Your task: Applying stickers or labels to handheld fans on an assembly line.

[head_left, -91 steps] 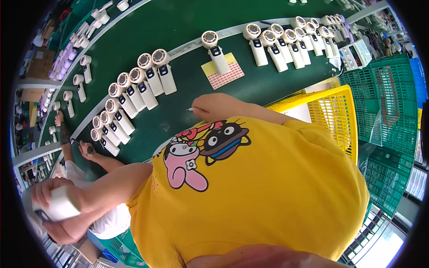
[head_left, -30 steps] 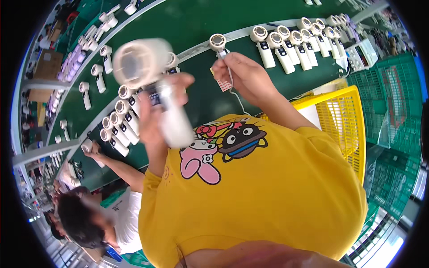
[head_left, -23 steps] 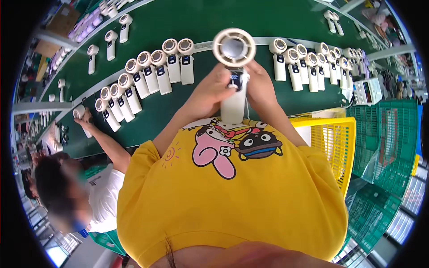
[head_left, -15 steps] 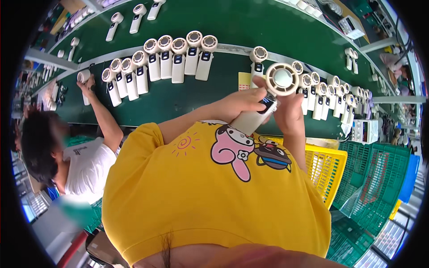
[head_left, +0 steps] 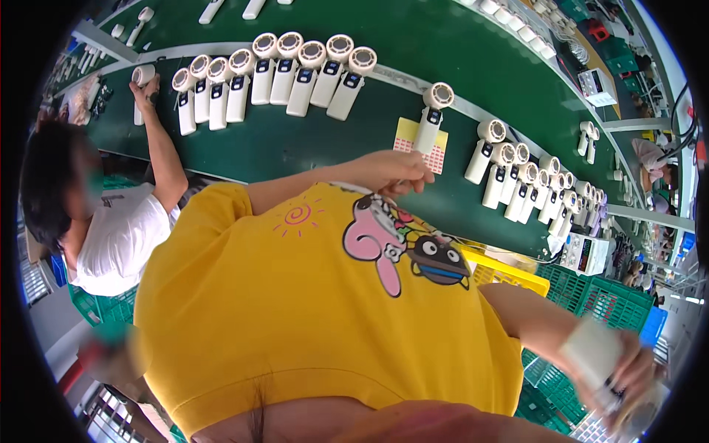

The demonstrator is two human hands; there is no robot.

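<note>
Head view: the person's right hand (head_left: 617,373) is swung down and out to the lower right, away from the bench (head_left: 413,52), over the green crates (head_left: 605,303). Its fingers (head_left: 639,362) are wrapped around a white handheld fan (head_left: 598,362), gripping it by the handle; the picture is blurred there, so I cannot tell which way the fan's round head points. Holding it by the handle leaves the head clear of the palm.

The left hand (head_left: 391,171) reaches forward across the front of the yellow shirt (head_left: 295,310) to the near edge of the green bench. Its fingers (head_left: 413,173) are curled loosely inward, and something thin and pale may be pinched at their tips, but it is too small to be sure. The hand sits just in front of a single white fan (head_left: 430,118) that lies on a yellow card with a pink grid (head_left: 417,144), apart from the others, as if that card marks a working spot.

The other fans lie flat in neat slanted rows, heads away from the person and handles toward them: one row (head_left: 281,74) at upper left, another row (head_left: 532,181) trailing off to the right. Side-by-side placement keeps each handle easy to pick up. A yellow basket (head_left: 509,269) stands at the person's right side below the bench, within easy reach.

At the left a co-worker in a white shirt (head_left: 118,236) stretches a hand (head_left: 148,85) up to a fan (head_left: 140,77) on the same bench
</note>
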